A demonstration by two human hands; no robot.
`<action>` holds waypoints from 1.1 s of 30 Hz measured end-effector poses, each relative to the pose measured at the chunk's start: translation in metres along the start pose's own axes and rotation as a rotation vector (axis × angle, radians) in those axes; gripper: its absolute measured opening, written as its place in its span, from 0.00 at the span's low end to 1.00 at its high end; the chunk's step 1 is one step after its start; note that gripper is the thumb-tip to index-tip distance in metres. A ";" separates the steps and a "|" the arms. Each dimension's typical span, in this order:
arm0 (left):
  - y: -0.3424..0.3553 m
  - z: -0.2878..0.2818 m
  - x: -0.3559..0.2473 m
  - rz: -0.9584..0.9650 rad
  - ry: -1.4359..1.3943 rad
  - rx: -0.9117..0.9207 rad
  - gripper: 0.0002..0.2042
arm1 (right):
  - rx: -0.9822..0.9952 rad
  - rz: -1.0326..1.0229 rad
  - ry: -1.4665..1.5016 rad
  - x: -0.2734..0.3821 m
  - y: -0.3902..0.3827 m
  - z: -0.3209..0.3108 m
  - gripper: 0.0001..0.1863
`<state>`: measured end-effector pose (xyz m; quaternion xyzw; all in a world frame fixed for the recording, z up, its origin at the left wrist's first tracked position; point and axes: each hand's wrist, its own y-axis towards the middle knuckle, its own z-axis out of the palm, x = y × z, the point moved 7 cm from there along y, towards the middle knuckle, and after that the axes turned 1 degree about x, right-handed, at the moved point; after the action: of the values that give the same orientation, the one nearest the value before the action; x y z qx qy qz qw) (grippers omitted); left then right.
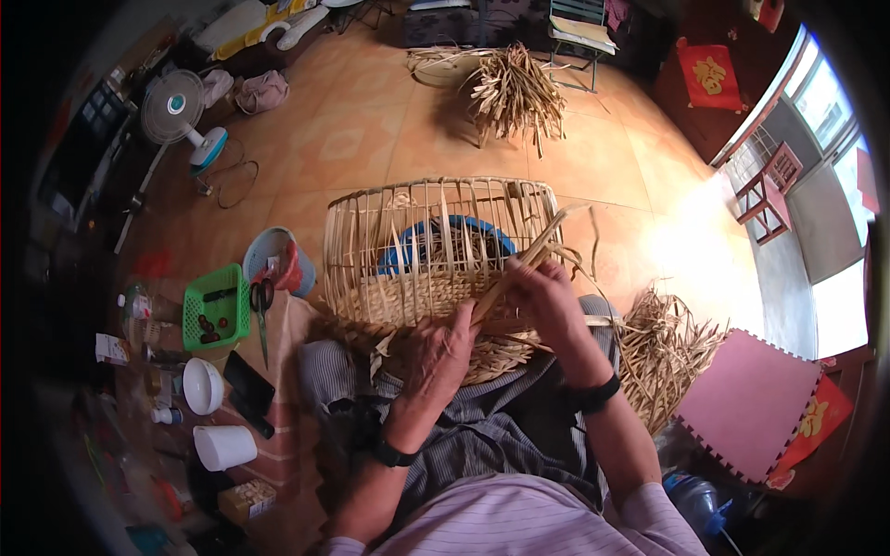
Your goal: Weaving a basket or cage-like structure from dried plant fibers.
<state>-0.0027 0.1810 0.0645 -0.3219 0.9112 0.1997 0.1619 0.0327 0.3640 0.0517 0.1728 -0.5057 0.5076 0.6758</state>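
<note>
A half-woven basket [362, 250] with upright pale ribs and a plaited lower band lies across my lap, a blue round basin showing through its ribs. My left hand [438, 352] is closed on the lower part of a bundle of dried leaf strips [543, 239] at the basket's near side. My right hand [547, 301] pinches the same strips higher up and to the right, their loose ends rising above it. Other strips stick out sideways beside my right wrist.
Loose straw [667, 343] lies at right beside a pink mat [742, 408]. At left stand a green tray [218, 324], scissors [261, 306], a bucket [273, 250], cups [222, 449] and a fan [171, 107]. Ahead are another straw heap [519, 93] and a folding chair [579, 32].
</note>
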 end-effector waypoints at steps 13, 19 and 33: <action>-0.003 0.006 -0.042 0.126 0.949 0.170 0.35 | 0.462 -0.168 -0.594 0.018 0.033 0.035 0.10; 0.000 0.007 -0.044 0.125 0.942 0.214 0.19 | 0.347 -0.326 -1.053 0.019 0.028 0.041 0.07; -0.009 0.031 -0.013 0.099 0.292 0.100 0.19 | 0.146 -0.789 -1.497 -0.004 -0.008 0.053 0.09</action>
<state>0.0182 0.1958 0.0403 -0.2938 0.9486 0.1131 0.0333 0.0131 0.3189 0.0738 0.6700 -0.6882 0.0181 0.2778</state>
